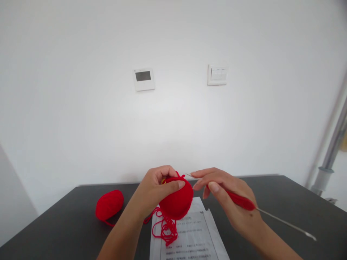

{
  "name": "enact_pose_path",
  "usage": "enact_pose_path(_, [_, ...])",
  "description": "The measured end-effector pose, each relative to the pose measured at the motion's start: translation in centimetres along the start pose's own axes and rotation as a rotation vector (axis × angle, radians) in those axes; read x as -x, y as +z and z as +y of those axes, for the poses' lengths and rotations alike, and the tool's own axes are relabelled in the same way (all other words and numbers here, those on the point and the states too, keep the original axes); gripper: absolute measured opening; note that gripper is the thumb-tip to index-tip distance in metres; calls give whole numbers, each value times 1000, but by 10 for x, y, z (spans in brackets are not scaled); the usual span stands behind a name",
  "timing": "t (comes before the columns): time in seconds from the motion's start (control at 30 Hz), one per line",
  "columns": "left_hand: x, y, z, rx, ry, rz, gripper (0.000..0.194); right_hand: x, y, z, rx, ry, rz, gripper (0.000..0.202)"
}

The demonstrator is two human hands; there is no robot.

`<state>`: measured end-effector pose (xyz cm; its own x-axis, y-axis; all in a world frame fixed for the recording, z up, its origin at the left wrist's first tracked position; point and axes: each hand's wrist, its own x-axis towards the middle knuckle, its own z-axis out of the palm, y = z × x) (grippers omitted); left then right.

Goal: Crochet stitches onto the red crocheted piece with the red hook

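Observation:
My left hand (159, 186) pinches the upper edge of a round red crochet piece (177, 200), thumb in front and fingers behind. A small yellow stitch marker (163, 181) shows beside the fingers. To the right, my right hand (227, 191) is closed around the red grip of a metal crochet hook (242, 201). The hook's thin tip points at a small loop of yarn on top of the piece, close to it; whether they touch I cannot tell. Its other hooked end sticks out past my wrist. Loose red yarn (168, 231) hangs or lies tangled below the piece.
A red ball of yarn (110, 205) rests on the dark table (287, 206) at the left. Printed sheets of paper (189, 238) lie under my hands. Behind the table rises a white wall with a thermostat panel (144, 79) and a switch (217, 75). A pipe (334, 141) stands at right.

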<state>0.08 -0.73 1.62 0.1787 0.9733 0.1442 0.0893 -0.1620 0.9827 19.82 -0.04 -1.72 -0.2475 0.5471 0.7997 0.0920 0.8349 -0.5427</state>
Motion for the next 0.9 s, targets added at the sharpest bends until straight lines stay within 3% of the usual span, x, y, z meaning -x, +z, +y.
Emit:
enact_pose_path(0.1, [2,5,3,-74,27,31,21,0,1,1,104,-116,-24,27])
enact_pose_path(0.27, [9,12,7,-187,37,42,18,-3,6,3,181,-91,-113,17])
enact_pose_path(0.4, [14,15,11,-205,44,0,15,-3,9,0,108,81,-168,16])
enact_pose_path(0.57, [19,13,16,-264,129,-37,12,0,10,-4,-134,397,-73,26])
enact_pose_path(0.73, [22,14,17,-383,221,77,12,0,11,-7,-263,467,-46,24])
enact_pose_path(0.9, [23,17,14,-441,257,53,11,-2,11,-13,-279,467,-125,15])
